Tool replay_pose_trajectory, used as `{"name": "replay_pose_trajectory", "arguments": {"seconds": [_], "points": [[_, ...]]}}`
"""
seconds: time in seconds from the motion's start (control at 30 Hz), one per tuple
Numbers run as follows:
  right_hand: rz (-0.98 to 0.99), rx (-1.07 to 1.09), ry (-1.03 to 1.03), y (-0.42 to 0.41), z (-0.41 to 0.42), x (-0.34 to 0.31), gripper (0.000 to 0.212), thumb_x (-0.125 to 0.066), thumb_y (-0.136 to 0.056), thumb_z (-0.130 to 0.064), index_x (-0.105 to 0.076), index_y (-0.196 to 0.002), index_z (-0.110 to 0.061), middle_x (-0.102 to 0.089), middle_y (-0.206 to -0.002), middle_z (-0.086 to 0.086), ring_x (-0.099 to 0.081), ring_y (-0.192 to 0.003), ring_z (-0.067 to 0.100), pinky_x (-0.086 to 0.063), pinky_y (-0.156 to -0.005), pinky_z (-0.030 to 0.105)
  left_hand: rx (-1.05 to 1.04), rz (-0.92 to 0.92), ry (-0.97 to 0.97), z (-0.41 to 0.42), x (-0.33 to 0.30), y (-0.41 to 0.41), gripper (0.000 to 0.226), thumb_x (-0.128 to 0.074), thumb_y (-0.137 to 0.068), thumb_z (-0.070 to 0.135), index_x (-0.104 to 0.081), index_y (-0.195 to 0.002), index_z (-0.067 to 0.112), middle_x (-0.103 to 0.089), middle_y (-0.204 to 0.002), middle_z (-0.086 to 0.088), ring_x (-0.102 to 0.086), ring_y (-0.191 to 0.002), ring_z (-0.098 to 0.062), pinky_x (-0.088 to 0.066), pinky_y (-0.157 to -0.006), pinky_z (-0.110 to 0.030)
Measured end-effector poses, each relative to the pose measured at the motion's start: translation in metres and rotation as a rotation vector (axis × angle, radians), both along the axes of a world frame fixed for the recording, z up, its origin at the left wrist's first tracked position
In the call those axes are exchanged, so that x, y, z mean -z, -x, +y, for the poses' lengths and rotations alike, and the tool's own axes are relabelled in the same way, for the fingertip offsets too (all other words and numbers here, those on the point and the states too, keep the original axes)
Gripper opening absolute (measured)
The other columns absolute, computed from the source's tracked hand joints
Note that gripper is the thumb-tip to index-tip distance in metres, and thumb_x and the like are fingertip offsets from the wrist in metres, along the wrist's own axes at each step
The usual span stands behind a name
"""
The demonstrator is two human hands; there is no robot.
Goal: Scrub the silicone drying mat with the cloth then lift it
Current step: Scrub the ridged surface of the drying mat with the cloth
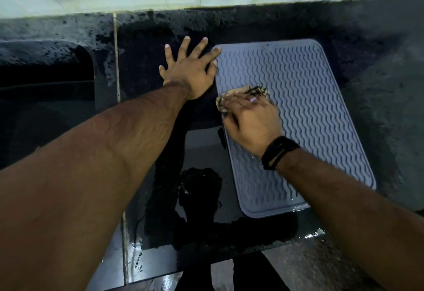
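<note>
No legible writing. Grey silicone mat (pixel 305 116), wavy ribs, lies flat on wet black table (pixel 146 38). Right hand (pixel 250 123) presses patterned cloth (pixel 243 93) at mat's 9 o'clock edge. Left hand (pixel 190 70) splayed flat, fingertips touching mat's 11 o'clock corner.

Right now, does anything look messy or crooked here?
Yes. The grey mat lies crooked, turned at an angle to the counter's front edge. The dark counter is wet and shiny near that edge. The right hand presses a cloth on the mat; the left hand lies flat beside it.
</note>
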State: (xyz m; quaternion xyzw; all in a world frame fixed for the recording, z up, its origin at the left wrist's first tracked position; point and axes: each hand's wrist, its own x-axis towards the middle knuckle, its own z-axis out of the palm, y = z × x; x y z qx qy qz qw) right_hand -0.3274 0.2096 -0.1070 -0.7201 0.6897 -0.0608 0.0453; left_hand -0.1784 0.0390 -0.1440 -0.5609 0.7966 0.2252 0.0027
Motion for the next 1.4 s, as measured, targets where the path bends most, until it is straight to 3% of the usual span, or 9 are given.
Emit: {"name": "replay_pose_trajectory", "arguments": {"seconds": [0.1, 0.23, 0.47, 0.6, 0.8, 1.03, 1.17, 1.27, 1.4], "points": [[-0.016, 0.034, 0.011, 0.001, -0.024, -0.009, 0.053, -0.033, -0.088, -0.041, -0.065, -0.127, -0.023, -0.069, -0.127, 0.001, -0.064, -0.115, 0.03, -0.052, -0.092, 0.047, 0.01, -0.003, 0.008, 0.001, 0.0, 0.001, 0.064, -0.012, -0.093, 0.079, -0.014, -0.157, 0.074, 0.004, -0.181, 0.024, 0.019, -0.167, -0.037, -0.008, -0.115, -0.087], [0.04, -0.004, -0.03, -0.006, -0.032, -0.006, 0.057, -0.034, -0.088, -0.04, -0.062, -0.133, -0.018, -0.062, -0.139, 0.002, -0.055, -0.131, 0.025, -0.046, -0.103, 0.049, 0.002, -0.007, 0.01, 0.002, -0.002, 0.001, 0.059, -0.017, -0.1, 0.075, -0.015, -0.159, 0.073, 0.004, -0.181, 0.024, 0.019, -0.167, -0.036, -0.007, -0.116, -0.087], [-0.008, -0.003, -0.034, -0.007, 0.031, -0.008, 0.053, -0.038, -0.088, -0.04, -0.065, -0.129, -0.022, -0.065, -0.136, -0.002, -0.059, -0.127, 0.022, -0.047, -0.098, 0.048, 0.01, 0.002, 0.003, 0.003, -0.004, 0.0, 0.06, -0.016, -0.099, 0.076, -0.016, -0.158, 0.073, 0.003, -0.181, 0.024, 0.019, -0.167, -0.037, -0.007, -0.115, -0.087], [-0.045, 0.003, 0.023, -0.005, 0.019, -0.019, 0.051, -0.037, -0.089, -0.037, -0.066, -0.127, -0.019, -0.069, -0.129, 0.002, -0.064, -0.119, 0.025, -0.052, -0.092, 0.045, 0.011, -0.001, 0.0, 0.004, -0.005, 0.001, 0.059, -0.018, -0.101, 0.075, -0.016, -0.16, 0.071, 0.003, -0.181, 0.023, 0.019, -0.167, -0.038, -0.007, -0.116, -0.087], [0.042, 0.016, -0.097, -0.01, -0.032, -0.015, 0.055, -0.035, -0.089, -0.037, -0.057, -0.136, -0.018, -0.058, -0.143, 0.005, -0.051, -0.134, 0.029, -0.043, -0.106, 0.051, 0.016, -0.013, 0.019, 0.01, -0.013, 0.002, 0.054, -0.022, -0.11, 0.066, -0.017, -0.163, 0.067, 0.003, -0.181, 0.025, 0.019, -0.168, -0.031, -0.005, -0.119, -0.084], [0.005, -0.014, -0.032, -0.007, 0.034, -0.015, 0.052, -0.036, -0.088, -0.039, -0.064, -0.129, -0.023, -0.064, -0.137, -0.001, -0.056, -0.131, 0.023, -0.047, -0.101, 0.047, 0.003, 0.0, -0.002, 0.005, -0.008, 0.0, 0.057, -0.021, -0.105, 0.072, -0.016, -0.161, 0.069, 0.005, -0.182, 0.02, 0.021, -0.166, -0.04, -0.008, -0.117, -0.086], [-0.012, -0.004, 0.072, -0.002, 0.016, -0.019, 0.049, -0.038, -0.09, -0.032, -0.065, -0.128, -0.017, -0.067, -0.132, 0.004, -0.061, -0.125, 0.026, -0.047, -0.102, 0.042, 0.0, 0.005, -0.001, 0.004, -0.005, 0.001, 0.059, -0.019, -0.102, 0.075, -0.015, -0.161, 0.07, 0.005, -0.182, 0.02, 0.021, -0.166, -0.041, -0.007, -0.117, -0.086], [0.009, -0.019, 0.01, -0.006, -0.004, -0.016, 0.049, -0.04, -0.091, -0.028, -0.062, -0.134, -0.015, -0.062, -0.139, 0.005, -0.056, -0.131, 0.029, -0.044, -0.108, 0.046, 0.005, -0.006, 0.009, 0.0, 0.002, 0.0, 0.066, -0.012, -0.093, 0.08, -0.013, -0.159, 0.073, 0.004, -0.182, 0.02, 0.018, -0.167, -0.04, -0.005, -0.116, -0.087], [0.031, -0.015, -0.008, -0.011, 0.015, -0.01, 0.054, -0.035, -0.088, -0.034, -0.064, -0.131, -0.019, -0.063, -0.139, 0.002, -0.055, -0.132, 0.027, -0.045, -0.105, 0.048, 0.006, -0.004, 0.011, -0.001, 0.003, 0.0, 0.07, -0.011, -0.09, 0.081, -0.013, -0.159, 0.073, 0.004, -0.182, 0.02, 0.017, -0.167, -0.041, -0.005, -0.116, -0.086]]}}
